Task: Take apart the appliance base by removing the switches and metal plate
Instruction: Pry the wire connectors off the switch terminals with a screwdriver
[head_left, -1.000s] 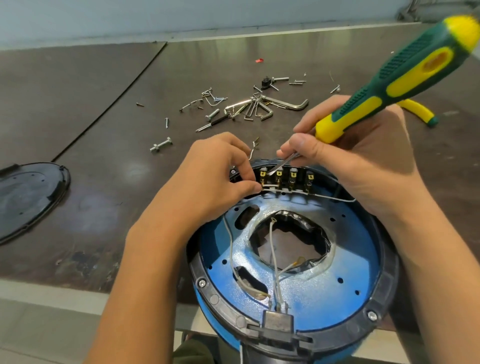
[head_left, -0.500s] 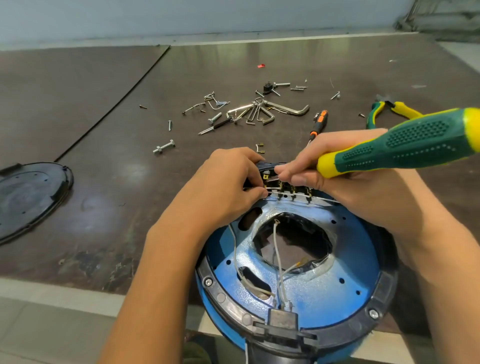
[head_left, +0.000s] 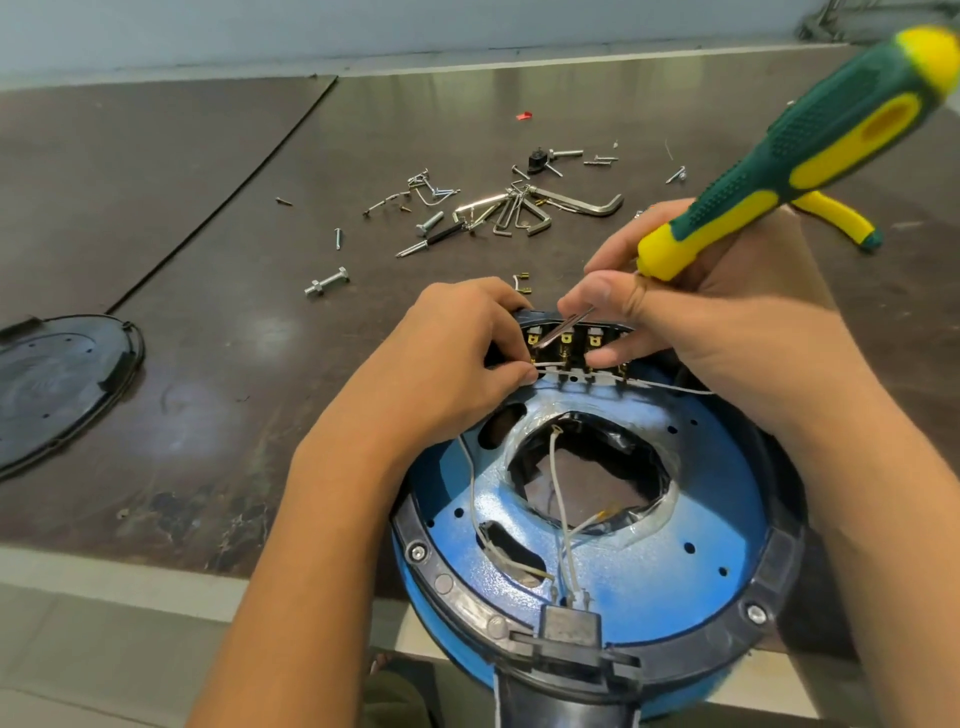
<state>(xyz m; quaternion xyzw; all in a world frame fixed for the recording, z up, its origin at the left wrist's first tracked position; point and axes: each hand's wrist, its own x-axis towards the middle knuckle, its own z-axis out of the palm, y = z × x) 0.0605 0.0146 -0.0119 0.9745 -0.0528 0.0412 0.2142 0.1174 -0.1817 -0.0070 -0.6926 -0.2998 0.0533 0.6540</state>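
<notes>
Head view: a dark brown worktable (head_left: 156, 218) is filling the upper two thirds of the frame. A round blue appliance base with a black plastic rim (head_left: 467, 603) is sitting at lower right. It appears to be overhanging the table's near edge, with its blue metal plate (head_left: 675, 566) facing up.

The left hand (head_left: 441, 358), at centre, is pinching a thin white wire (head_left: 675, 387) with curled fingers. It is doing so at the left end of a row of black switches with brass terminals (head_left: 563, 340), which are sitting on the base's far rim. The right hand (head_left: 727, 322), just right of it, is gripping a green and yellow screwdriver (head_left: 800, 145). Its thumb and forefinger are steering the steel shaft onto the terminals.

The main risk is probably the tip skidding off a smooth terminal, since the left fingertips are lying just beside it. Levering hard is likely to be cracking a switch body or bending a tab, and tugging the wire may tear it. Downward pressure could be rocking the overhanging base. A freed part could also be flicking off among the loose screws and hex keys (head_left: 519, 208) at upper centre.
</notes>
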